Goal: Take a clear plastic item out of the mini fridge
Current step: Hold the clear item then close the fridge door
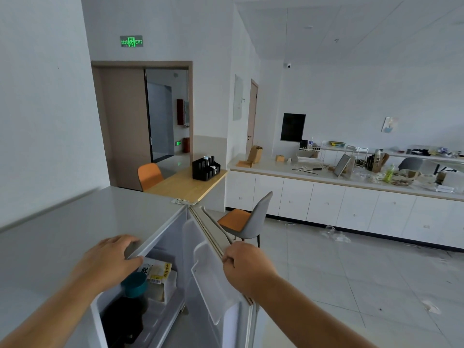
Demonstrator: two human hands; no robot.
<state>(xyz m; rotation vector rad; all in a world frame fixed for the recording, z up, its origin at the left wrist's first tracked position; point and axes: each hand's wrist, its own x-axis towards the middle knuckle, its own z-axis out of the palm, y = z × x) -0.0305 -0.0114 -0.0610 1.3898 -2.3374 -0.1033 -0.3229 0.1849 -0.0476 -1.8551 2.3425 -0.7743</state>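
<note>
The grey mini fridge point(62, 237) stands below me with its door point(213, 267) swung open to the right. My left hand point(110, 257) rests on the front edge of the fridge top, fingers curled over the rim. My right hand point(246, 264) grips the top edge of the open door. Inside I see a clear plastic package with yellow labels point(160, 275), a teal cup point(135, 285) and a dark object point(123, 320) below it. Clear door shelves point(208, 285) line the door's inside.
A grey chair with an orange seat point(248, 219) stands just beyond the door. A wooden table point(185, 184) with a black organiser point(206, 168) lies behind the fridge. White cabinets with a cluttered counter point(326, 197) run along the right. Tiled floor point(364, 285) is open to the right.
</note>
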